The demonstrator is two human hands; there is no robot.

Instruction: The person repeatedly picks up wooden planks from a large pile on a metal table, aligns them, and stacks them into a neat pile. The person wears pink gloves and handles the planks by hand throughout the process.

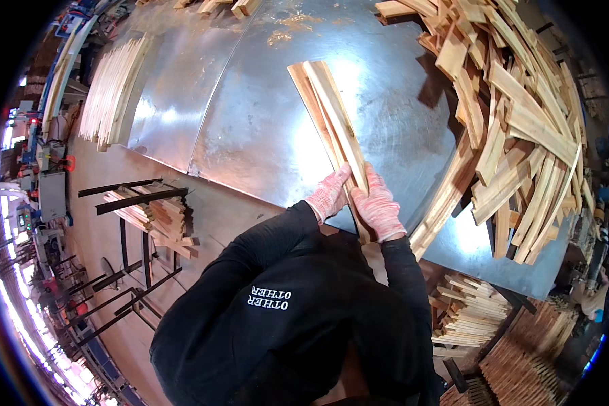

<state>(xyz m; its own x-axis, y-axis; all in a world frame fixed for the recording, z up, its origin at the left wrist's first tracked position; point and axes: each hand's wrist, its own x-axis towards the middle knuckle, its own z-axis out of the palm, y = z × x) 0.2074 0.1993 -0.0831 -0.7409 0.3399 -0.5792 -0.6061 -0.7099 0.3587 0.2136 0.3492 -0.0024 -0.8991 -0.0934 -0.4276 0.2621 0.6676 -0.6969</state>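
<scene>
Two or so pale wooden slats (336, 115) slant up and away from me over the metal tabletop (250, 128), their far ends spread slightly apart. My left hand (329, 195), in a pink-and-white glove, is closed on the left side of the slats near their lower end. On the opposite side my right hand (377, 205), gloved the same way, grips them with its thumb along the wood. The near ends pass between my hands toward my body. Some of my fingers are hidden under the wood.
A tall jumbled heap of wooden slats (521, 122) covers the table's right side. An even row of slats (113, 91) lies at the far left. Black metal frames (142, 199) with wood pieces stand left of the table. Stacked slats (472, 311) sit low at the right.
</scene>
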